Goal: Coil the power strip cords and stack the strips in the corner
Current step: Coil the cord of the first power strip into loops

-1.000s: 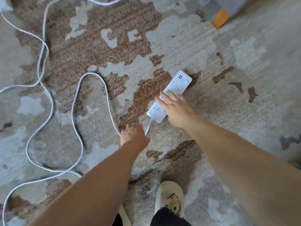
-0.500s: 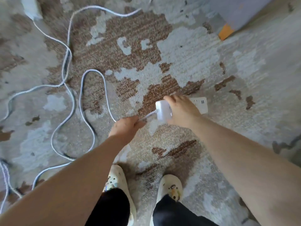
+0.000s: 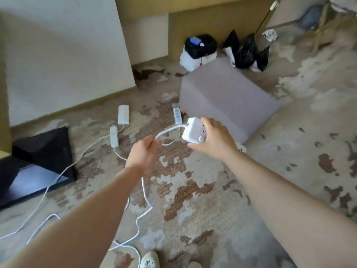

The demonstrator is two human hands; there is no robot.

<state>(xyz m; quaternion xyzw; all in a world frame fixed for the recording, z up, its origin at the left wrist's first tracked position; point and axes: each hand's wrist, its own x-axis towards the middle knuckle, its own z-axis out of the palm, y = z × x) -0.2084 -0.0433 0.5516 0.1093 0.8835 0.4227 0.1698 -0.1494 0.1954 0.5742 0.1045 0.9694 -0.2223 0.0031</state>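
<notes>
Right hand (image 3: 213, 139) now grips the power strip (image 3: 194, 131) lifted off the carpet (image 3: 212, 209); left hand (image 3: 144, 154) pinches its cord (image 3: 168, 131), ready for coiling.

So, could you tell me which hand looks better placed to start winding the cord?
Probably the left hand: it already grips the cord near the power strip, which the right hand is busy holding.
</notes>
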